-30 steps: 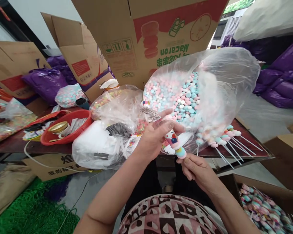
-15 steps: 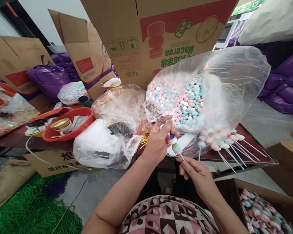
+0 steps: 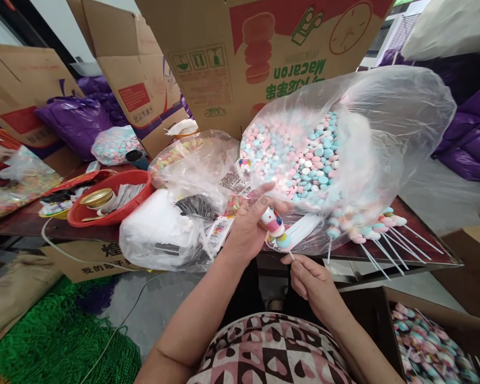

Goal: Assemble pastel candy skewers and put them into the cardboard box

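My left hand (image 3: 246,226) is curled around a clear printed candy wrapper (image 3: 272,216), its thumb and fingers closed on the upper part. Pink, yellow and pale blue marshmallow candies on a thin white stick, a candy skewer (image 3: 283,241), sit in the wrapper's lower end, or just at its mouth; I cannot tell how far in. Lower right, my right hand (image 3: 310,277) pinches that stick below the bottom candy. Just beyond both hands lies a big clear bag of pastel candies (image 3: 316,165). More candy skewers (image 3: 374,232) rest at the table edge, sticks pointing toward me.
Left on the table (image 3: 420,242) are a red basket (image 3: 138,192) and a plastic bag with white contents (image 3: 148,229). A large carton (image 3: 208,32) stands behind. Wrapped skewers fill a box (image 3: 388,309) at lower right. Green netting-like strands (image 3: 56,330) cover the floor at left.
Both hands have shifted slightly left with the skewer. More of the wrapper's printed front shows below my left fingers. My view has also moved a little.
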Demonstrator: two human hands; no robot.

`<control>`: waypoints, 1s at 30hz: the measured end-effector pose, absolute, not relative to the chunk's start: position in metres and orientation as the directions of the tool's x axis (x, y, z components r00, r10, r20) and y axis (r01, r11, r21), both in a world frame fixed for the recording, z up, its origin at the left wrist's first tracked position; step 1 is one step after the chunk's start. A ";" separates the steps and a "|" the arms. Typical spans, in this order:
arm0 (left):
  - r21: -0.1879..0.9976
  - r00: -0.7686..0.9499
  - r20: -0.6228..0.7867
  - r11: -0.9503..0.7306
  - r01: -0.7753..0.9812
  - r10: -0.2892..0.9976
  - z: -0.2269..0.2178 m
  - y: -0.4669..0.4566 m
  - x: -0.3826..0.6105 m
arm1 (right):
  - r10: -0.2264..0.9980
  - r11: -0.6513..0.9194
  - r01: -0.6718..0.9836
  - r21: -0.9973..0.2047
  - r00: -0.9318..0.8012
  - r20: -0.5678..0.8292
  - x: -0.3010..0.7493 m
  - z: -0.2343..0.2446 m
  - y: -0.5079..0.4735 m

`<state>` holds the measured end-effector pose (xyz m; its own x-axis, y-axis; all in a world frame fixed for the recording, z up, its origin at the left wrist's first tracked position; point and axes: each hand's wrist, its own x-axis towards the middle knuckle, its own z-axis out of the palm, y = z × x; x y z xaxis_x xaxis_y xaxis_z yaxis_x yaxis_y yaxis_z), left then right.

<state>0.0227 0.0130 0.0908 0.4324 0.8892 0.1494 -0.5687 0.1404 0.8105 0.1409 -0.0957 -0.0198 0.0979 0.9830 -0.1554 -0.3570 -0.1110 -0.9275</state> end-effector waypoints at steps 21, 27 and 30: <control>0.852 0.515 0.126 0.173 -0.493 0.848 0.077 0.010 0.019 | 0.914 -0.391 -0.623 -0.677 -0.351 -0.205 0.150 -0.015 -0.098; 0.860 0.533 0.117 0.183 -0.476 0.838 0.069 0.000 0.023 | 0.915 -0.390 -0.626 -0.676 -0.346 -0.208 0.139 -0.005 -0.096; 0.866 0.507 0.079 0.192 -0.461 0.858 0.069 0.004 0.022 | 0.974 -0.226 -0.461 -0.858 -0.090 -0.208 0.140 -0.001 -0.096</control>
<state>0.0219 0.0040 0.0693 0.5069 0.8583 0.0793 -0.4610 0.1922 0.8663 0.1397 -0.0957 -0.0008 -0.0898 0.9739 -0.2083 -0.4612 -0.2260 -0.8580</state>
